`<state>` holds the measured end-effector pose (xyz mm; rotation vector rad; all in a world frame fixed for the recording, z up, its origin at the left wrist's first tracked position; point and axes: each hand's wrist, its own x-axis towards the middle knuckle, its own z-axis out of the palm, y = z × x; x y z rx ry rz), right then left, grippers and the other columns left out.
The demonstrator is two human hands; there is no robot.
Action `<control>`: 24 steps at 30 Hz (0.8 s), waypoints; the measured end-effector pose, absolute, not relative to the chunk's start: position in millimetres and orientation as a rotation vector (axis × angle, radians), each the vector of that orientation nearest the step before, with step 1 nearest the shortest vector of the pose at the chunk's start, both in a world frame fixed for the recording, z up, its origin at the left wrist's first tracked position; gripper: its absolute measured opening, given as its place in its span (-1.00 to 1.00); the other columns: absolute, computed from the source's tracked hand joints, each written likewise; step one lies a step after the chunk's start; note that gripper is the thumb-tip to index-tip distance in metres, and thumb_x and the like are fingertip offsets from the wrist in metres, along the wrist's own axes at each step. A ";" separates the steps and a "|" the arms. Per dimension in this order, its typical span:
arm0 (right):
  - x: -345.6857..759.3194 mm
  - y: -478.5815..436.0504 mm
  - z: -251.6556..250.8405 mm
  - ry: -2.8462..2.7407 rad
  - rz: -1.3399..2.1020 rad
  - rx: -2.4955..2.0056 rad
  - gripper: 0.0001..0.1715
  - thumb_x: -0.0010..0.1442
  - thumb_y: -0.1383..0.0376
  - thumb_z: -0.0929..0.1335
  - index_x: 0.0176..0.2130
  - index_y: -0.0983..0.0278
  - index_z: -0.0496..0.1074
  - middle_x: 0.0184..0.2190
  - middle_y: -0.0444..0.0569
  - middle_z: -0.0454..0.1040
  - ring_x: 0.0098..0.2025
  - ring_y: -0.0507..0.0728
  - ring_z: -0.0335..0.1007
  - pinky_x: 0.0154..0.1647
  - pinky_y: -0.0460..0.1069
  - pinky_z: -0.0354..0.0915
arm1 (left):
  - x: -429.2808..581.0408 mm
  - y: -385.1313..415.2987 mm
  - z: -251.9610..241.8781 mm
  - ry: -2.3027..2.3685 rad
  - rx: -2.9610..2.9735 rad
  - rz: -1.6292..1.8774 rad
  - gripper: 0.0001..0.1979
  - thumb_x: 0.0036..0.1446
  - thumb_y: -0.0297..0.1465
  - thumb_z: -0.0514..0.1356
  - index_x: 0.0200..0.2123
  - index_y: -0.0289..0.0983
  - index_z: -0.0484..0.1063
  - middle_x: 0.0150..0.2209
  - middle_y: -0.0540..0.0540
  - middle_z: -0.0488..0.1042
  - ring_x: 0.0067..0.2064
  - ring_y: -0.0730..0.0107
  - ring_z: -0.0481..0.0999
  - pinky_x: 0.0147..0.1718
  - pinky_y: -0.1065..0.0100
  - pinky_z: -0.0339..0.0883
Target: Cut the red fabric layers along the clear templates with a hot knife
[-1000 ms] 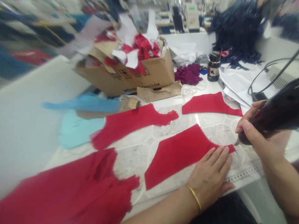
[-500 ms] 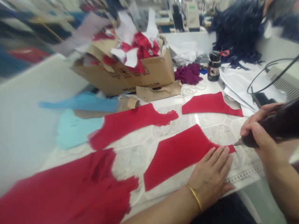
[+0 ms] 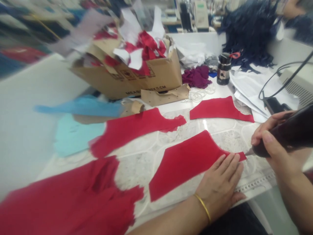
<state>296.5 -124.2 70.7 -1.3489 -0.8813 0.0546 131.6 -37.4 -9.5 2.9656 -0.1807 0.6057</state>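
Observation:
A red cut fabric piece (image 3: 181,163) lies flat at the front of the table. My left hand (image 3: 220,182), with a gold bangle at its wrist, rests on the piece's narrow right part, fingers stretched out flat. In my right hand (image 3: 276,140) is a black handheld tool (image 3: 293,130) with a short, pointed metal tip. That tip sits at the narrow right end of the red piece; whether it touches the cloth I cannot tell. Behind lie another red piece (image 3: 220,109) and a rough-edged red piece (image 3: 134,130).
Crumpled red cloth (image 3: 68,199) covers the front left. A cardboard box (image 3: 151,80) of scraps stands behind, near purple cloth (image 3: 195,76) and a black flask (image 3: 223,70). White paper (image 3: 256,88) and a black cable (image 3: 281,89) are at right. A ruler (image 3: 256,181) runs along the front edge.
The view has shifted slightly, so the things on the left appear a little further left. Both hands and the black tool keep nearly the same place.

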 end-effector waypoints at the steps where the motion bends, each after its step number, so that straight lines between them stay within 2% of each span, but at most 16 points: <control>1: 295.9 -123.7 70.8 -0.886 0.049 -1.349 -0.66 0.22 0.29 0.49 -0.04 0.14 0.38 -0.44 -0.21 0.47 -0.49 0.07 0.44 -0.37 0.05 0.49 | 131.6 -37.4 -9.9 -0.181 2.963 0.609 -0.31 0.46 0.06 -0.10 0.26 -0.40 0.37 0.30 -0.29 0.40 0.36 0.10 0.33 0.38 0.16 0.13; 6: 292.2 -119.1 72.3 -0.872 -0.007 -1.367 -0.75 0.20 0.33 0.48 -0.13 0.16 0.42 -0.47 -0.22 0.44 -0.50 0.07 0.44 -0.40 0.04 0.46 | 131.1 -37.1 -6.9 -0.190 2.935 0.511 -0.28 0.44 0.07 -0.03 0.30 -0.43 0.32 0.32 -0.34 0.36 0.39 0.04 0.30 0.39 0.11 0.13; 9: 292.4 -118.9 71.8 -0.860 0.016 -1.319 -0.69 0.19 0.35 0.48 -0.09 0.16 0.40 -0.47 -0.22 0.46 -0.51 0.07 0.44 -0.42 0.03 0.47 | 126.5 -32.1 1.4 -0.205 2.929 0.447 -0.26 0.43 0.07 -0.01 0.32 -0.45 0.28 0.33 -0.37 0.34 0.40 0.03 0.28 0.39 0.10 0.15; 16: 297.9 -110.8 73.9 -0.906 0.001 -1.252 -0.67 0.22 0.36 0.47 -0.04 0.16 0.38 -0.48 -0.21 0.47 -0.56 0.06 0.41 -0.55 0.00 0.43 | 100.0 3.3 11.8 -0.020 3.051 0.497 -0.32 0.50 0.00 -0.14 0.31 -0.44 0.31 0.31 -0.35 0.37 0.37 0.03 0.34 0.32 0.08 0.29; 20: 296.4 -84.6 75.3 -1.004 0.026 -1.204 -0.69 0.23 0.34 0.46 -0.07 0.15 0.34 -0.52 -0.24 0.43 -0.61 0.07 0.39 -0.69 -0.04 0.31 | 92.4 17.3 4.5 0.099 3.084 0.499 -0.32 0.50 0.00 -0.15 0.31 -0.43 0.31 0.32 -0.34 0.36 0.35 0.02 0.35 0.27 0.08 0.36; 24: 294.1 -50.3 70.3 -1.008 0.009 -1.244 -0.71 0.23 0.25 0.45 -0.13 0.16 0.28 -0.53 -0.23 0.42 -0.56 0.09 0.42 -0.58 0.01 0.38 | 93.2 20.7 -5.9 0.141 3.056 0.531 -0.28 0.48 0.04 -0.13 0.31 -0.45 0.32 0.34 -0.37 0.32 0.37 -0.01 0.33 0.31 0.07 0.31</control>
